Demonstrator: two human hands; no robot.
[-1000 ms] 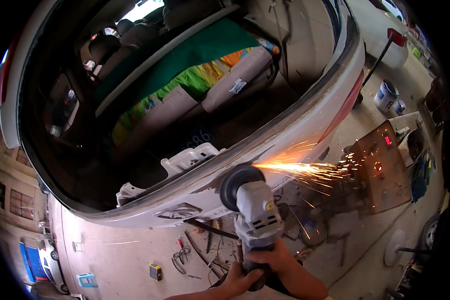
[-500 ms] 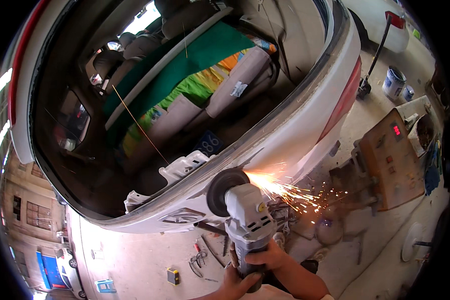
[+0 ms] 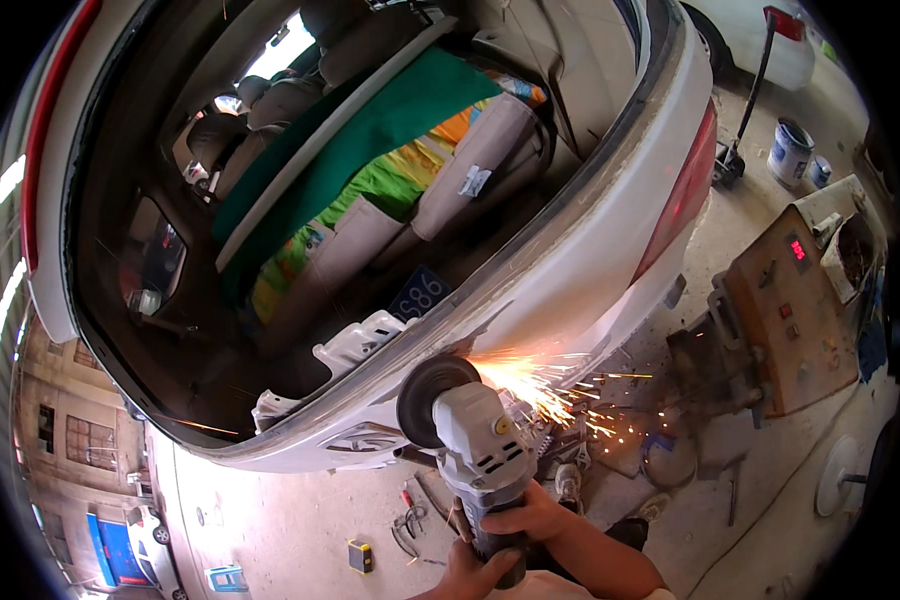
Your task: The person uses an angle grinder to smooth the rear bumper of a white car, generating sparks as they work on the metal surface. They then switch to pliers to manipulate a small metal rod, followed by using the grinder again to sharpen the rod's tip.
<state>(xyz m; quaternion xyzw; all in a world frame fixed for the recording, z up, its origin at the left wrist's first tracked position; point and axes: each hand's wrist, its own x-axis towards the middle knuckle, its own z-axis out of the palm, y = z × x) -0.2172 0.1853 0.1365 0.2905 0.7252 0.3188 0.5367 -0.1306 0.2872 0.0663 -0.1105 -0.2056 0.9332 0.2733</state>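
Note:
An angle grinder, grey and white with a dark body, is held between my two hands against the back of a white car. My left hand wraps round the grinder's lower end. Higher up, my right hand has its fingers closed round the body. The dark round disc meets the panel just below the boot opening's edge. Orange sparks spray rightward from there. Left of the disc, a badge sits on the panel. My grip hides part of the tool's body.
Inside the open boot are a green cloth and folded seats. A wooden control box with a lit display stands at the right. Paint tins and a wheeled jack are beyond it. A yellow-black tool lies on the floor.
The grinder and both hands have shifted slightly left along the panel in view. The disc still throws sparks, in a somewhat different spread. My grip looks the same.

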